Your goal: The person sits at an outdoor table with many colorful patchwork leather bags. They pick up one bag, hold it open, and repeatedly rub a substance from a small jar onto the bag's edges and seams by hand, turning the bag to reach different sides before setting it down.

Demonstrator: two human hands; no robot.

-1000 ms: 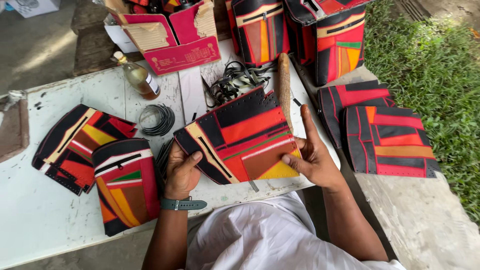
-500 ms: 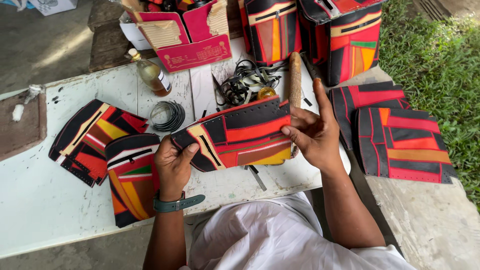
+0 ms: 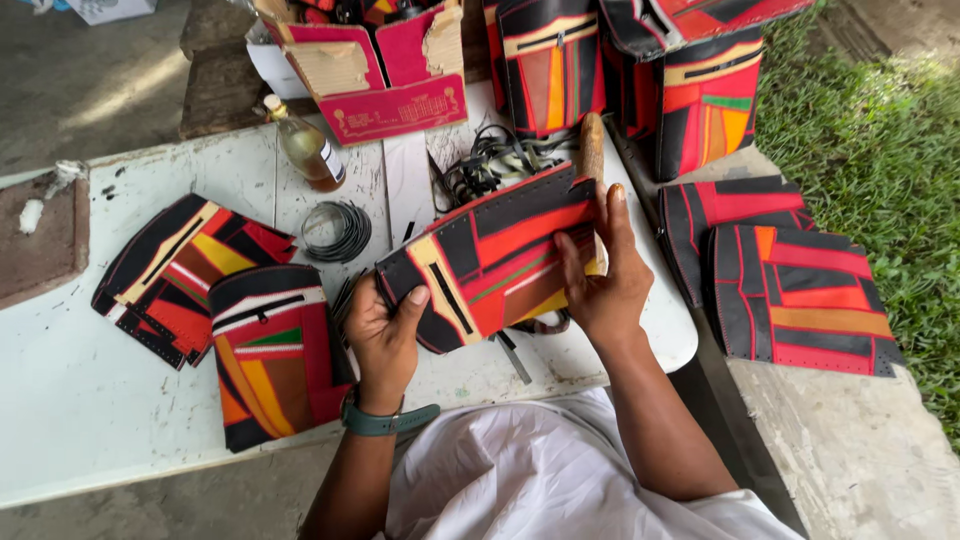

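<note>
Stretching between both hands, a patchwork panel (image 3: pixel 495 255) of red, black and yellow sits lifted over the white bench (image 3: pixel 90 400), tilted with its right end higher. The left hand (image 3: pixel 385 335) pinches the panel's lower left corner, thumb on top, while the right hand (image 3: pixel 600 275) closes on its right edge, fingers spread across the face. A bottle (image 3: pixel 305 150), a wire coil (image 3: pixel 335 230) and two more panels (image 3: pixel 215 300) lie left of it.

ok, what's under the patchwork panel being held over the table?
Under the red-black patchwork leather panel: a dark thin tool pokes out on the white table. Anything further beneath is covered.
</note>
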